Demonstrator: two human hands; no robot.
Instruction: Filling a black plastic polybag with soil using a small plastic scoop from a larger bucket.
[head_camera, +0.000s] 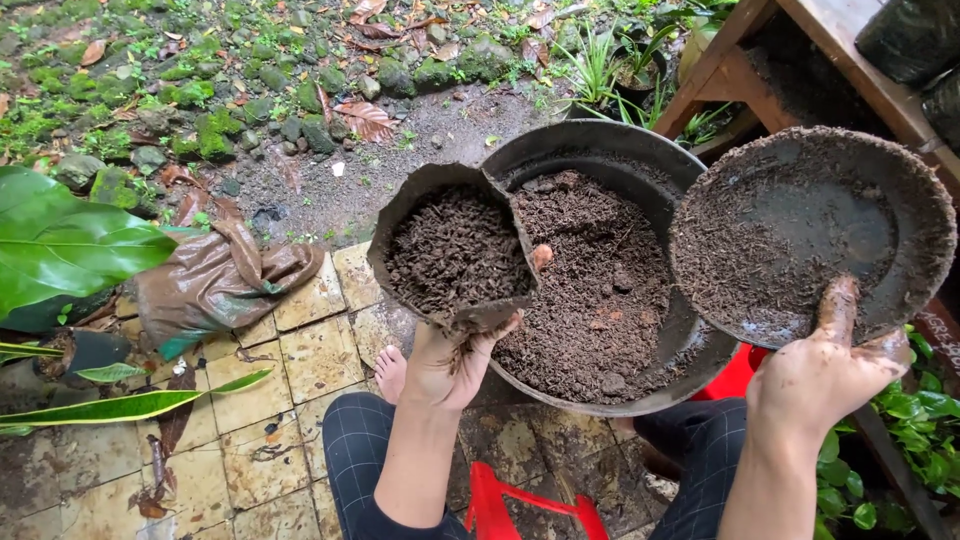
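Note:
My left hand (447, 362) grips the near rim of a black plastic grow bag (400, 210), which is filled to the top with dark brown soil and held over the left edge of a big black basin (590, 145). The basin holds a heap of the same soil. My right hand (828, 370), smeared with soil, holds a shallow round black pan (915, 190) by its near rim, thumb inside it. The pan is tilted above the basin's right side, with a thin layer of soil stuck to it.
A crumpled brown plastic sheet (215, 285) lies on the worn paving tiles (300, 365) at the left. Large green leaves (60, 240) reach in from the left. Mossy stones (215, 130) lie beyond. A wooden bench frame (745, 70) stands at the upper right, and a red stool (500, 500) sits under me.

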